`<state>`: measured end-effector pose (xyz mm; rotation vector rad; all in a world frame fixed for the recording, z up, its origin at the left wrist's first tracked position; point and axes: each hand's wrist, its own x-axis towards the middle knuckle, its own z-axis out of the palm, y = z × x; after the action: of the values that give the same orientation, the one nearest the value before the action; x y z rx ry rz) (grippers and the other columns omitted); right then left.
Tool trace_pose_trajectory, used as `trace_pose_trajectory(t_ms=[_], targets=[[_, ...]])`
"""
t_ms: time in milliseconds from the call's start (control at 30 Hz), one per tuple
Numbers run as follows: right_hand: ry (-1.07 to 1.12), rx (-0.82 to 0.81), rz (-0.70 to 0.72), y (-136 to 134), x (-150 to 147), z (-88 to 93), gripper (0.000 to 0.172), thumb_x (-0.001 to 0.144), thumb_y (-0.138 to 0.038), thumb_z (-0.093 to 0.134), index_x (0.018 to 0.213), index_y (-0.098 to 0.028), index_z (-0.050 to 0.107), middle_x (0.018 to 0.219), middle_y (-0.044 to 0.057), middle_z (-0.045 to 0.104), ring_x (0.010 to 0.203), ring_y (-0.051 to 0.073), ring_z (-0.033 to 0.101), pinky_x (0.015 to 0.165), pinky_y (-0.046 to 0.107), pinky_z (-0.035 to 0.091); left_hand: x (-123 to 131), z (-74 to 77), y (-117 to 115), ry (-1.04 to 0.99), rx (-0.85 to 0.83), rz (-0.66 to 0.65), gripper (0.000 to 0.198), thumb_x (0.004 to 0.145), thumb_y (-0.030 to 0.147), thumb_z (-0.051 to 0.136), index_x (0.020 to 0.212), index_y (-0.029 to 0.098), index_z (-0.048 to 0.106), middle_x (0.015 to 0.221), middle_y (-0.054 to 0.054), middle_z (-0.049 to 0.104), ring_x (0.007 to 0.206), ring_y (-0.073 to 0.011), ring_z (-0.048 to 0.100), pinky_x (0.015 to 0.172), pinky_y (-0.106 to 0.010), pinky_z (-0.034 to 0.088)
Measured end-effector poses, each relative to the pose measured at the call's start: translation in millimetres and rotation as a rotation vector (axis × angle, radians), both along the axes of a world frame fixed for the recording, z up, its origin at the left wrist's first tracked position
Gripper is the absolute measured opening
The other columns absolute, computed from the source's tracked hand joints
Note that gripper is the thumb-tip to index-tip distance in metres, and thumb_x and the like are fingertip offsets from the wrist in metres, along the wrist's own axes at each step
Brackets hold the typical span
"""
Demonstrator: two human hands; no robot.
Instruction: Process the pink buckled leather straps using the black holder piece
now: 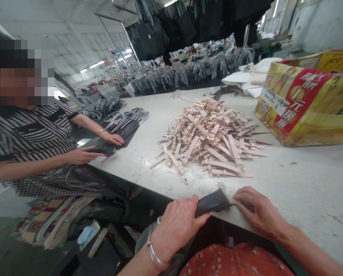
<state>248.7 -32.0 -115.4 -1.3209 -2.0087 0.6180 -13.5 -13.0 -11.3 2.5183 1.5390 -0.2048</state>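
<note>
My left hand (178, 218), with a bracelet on the wrist, is closed round a dark grey, flat-sided piece (213, 202) at the table's near edge. At the far end of this piece, my right hand (256, 209) has its fingers closed on a small beige strap (232, 200). That strap is mostly hidden by the fingers, and its end meets or nearly meets the dark piece. Beyond both hands lies a large heap of beige straps with gold buckles (208, 134). A small loose ring (185, 181) lies in front of the heap.
A yellow and red cardboard box (306, 103) stands on the white table (312, 184) at right. At left, a co-worker in a striped top (39, 130) handles dark pieces (127, 134) on the table. Dark bags hang behind; stacked material lies below left.
</note>
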Motion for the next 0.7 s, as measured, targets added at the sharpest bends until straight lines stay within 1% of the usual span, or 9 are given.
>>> trace_pose_trajectory(t_ms=[200,300,400,467,567,633,700], targets=[[0.0,-0.007,-0.03,1.4,-3.0,1.7,0.017,0.091,-0.024,0.049,0.096,-0.023,0.065,0.094,0.004,0.056,0.089,0.016,0.053,0.078,0.03,0.045,-0.6,-1.9,-2.1,-0.008,0.029,-0.032,0.038,0.086,0.055,0.044,0.102,0.022,0.054,0.084,-0.005,0.066,0.08,-0.0298,0.064,0.071,-0.045,0.052],[-0.015,-0.012,-0.042,3.6,-4.4,0.7,0.015,0.09,-0.026,0.052,0.091,-0.024,0.067,0.092,0.004,0.057,0.087,0.016,0.053,0.077,0.03,0.045,1.4,-0.3,-3.5,-0.009,0.049,-0.044,0.037,0.086,0.054,0.044,0.103,0.022,0.053,0.084,-0.005,0.065,0.08,-0.0291,0.064,0.071,-0.044,0.052],[-0.029,-0.056,-0.067,6.8,-5.2,2.4,0.011,0.086,-0.024,0.055,0.084,-0.021,0.065,0.088,0.003,0.057,0.087,0.017,0.052,0.077,0.031,0.043,3.0,0.1,-4.0,-0.005,0.051,-0.044,0.036,0.086,0.055,0.044,0.102,0.023,0.053,0.083,-0.004,0.065,0.078,-0.028,0.064,0.069,-0.041,0.051],[-0.035,-0.103,-0.048,9.6,-5.0,5.3,0.009,0.085,-0.023,0.056,0.08,-0.02,0.063,0.087,0.003,0.056,0.085,0.017,0.052,0.076,0.031,0.043,2.0,-0.8,-3.1,-0.007,0.034,-0.03,0.036,0.086,0.055,0.044,0.101,0.023,0.053,0.083,-0.004,0.066,0.078,-0.0273,0.064,0.069,-0.04,0.051],[-0.053,-0.145,0.014,13.6,-4.7,10.2,0.012,0.085,-0.024,0.055,0.075,-0.019,0.06,0.088,0.004,0.055,0.085,0.017,0.051,0.075,0.03,0.041,-3.5,-1.5,0.0,-0.005,-0.011,-0.009,0.035,0.085,0.054,0.045,0.099,0.023,0.054,0.083,-0.004,0.066,0.079,-0.0263,0.064,0.07,-0.037,0.05],[-0.079,-0.142,0.033,15.4,-5.3,12.2,0.015,0.087,-0.024,0.051,0.075,-0.018,0.057,0.087,0.004,0.054,0.085,0.017,0.05,0.075,0.03,0.039,-8.0,-0.4,2.3,0.0,-0.016,-0.006,0.034,0.085,0.054,0.046,0.097,0.023,0.055,0.083,-0.004,0.067,0.079,-0.0264,0.065,0.071,-0.038,0.05],[-0.13,-0.123,0.019,15.9,-7.1,12.5,0.017,0.09,-0.024,0.047,0.076,-0.017,0.054,0.085,0.004,0.053,0.083,0.018,0.048,0.074,0.03,0.037,-10.7,1.6,4.0,0.006,0.008,-0.015,0.033,0.085,0.054,0.046,0.097,0.024,0.055,0.083,-0.004,0.067,0.08,-0.0274,0.065,0.072,-0.04,0.05]])
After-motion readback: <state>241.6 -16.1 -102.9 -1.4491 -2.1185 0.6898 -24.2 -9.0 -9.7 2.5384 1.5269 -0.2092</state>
